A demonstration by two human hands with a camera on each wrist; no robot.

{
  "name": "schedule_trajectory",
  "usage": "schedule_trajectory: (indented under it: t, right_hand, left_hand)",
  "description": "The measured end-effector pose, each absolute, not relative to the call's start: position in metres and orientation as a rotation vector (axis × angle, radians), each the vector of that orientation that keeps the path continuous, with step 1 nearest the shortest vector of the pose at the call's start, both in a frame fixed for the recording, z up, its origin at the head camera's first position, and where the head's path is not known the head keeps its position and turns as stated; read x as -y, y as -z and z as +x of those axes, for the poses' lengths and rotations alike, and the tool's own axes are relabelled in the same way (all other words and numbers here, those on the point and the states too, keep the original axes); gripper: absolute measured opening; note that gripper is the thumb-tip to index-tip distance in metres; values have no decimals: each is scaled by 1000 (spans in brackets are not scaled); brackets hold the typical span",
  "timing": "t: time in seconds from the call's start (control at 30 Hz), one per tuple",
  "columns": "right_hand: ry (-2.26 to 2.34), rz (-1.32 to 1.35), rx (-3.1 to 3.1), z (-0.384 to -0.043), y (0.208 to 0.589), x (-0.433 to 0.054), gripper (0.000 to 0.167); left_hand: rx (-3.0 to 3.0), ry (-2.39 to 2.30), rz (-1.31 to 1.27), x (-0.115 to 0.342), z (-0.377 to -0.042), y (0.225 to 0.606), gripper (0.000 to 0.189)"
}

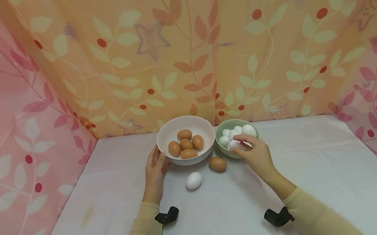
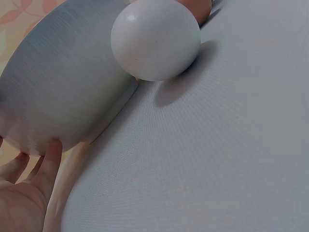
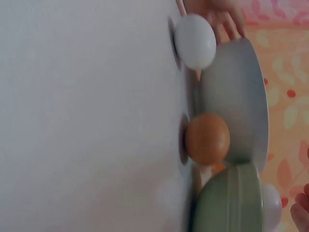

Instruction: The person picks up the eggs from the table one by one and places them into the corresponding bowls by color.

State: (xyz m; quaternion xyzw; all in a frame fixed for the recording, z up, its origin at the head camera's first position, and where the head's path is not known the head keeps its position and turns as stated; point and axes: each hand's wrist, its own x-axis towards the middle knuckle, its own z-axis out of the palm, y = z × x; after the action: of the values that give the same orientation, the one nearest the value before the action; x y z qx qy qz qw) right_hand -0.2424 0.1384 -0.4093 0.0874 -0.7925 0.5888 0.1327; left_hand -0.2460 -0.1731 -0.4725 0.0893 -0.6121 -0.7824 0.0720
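A pale pinkish-white bowl (image 1: 162,136) holds several brown eggs (image 1: 186,144). My left hand (image 1: 154,170) rests its fingertips and thumb against the outer left wall of this bowl. To its right stands a smaller green bowl (image 1: 225,152) with several white eggs (image 1: 248,130). My right hand (image 1: 257,158) is over the green bowl, fingers and thumb bent and spaced apart beside a white egg (image 3: 273,208). The right wrist view shows a gap between that egg and the fingertips. On the table lie one brown egg (image 1: 218,164) and one white egg (image 1: 193,180).
A white cloth covers the table (image 1: 79,199). Both bowls stand near its back edge, against a patterned orange curtain (image 1: 187,47). Pink patterned cloth (image 1: 7,153) lines the left and right sides. Each wrist carries a black camera mount (image 1: 167,215).
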Motion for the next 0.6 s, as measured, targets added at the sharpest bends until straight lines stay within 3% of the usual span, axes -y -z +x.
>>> schedule_trajectory:
  t: [0.23,0.6]
  right_hand:
    - [-1768,387,2264,-223,420,-119,39]
    - [-1914,370,2338,-209,436,-91,42]
  left_hand:
    - [1839,2346,257,172,-245,472,55]
    - [1845,2336,286,173,-246,473,53]
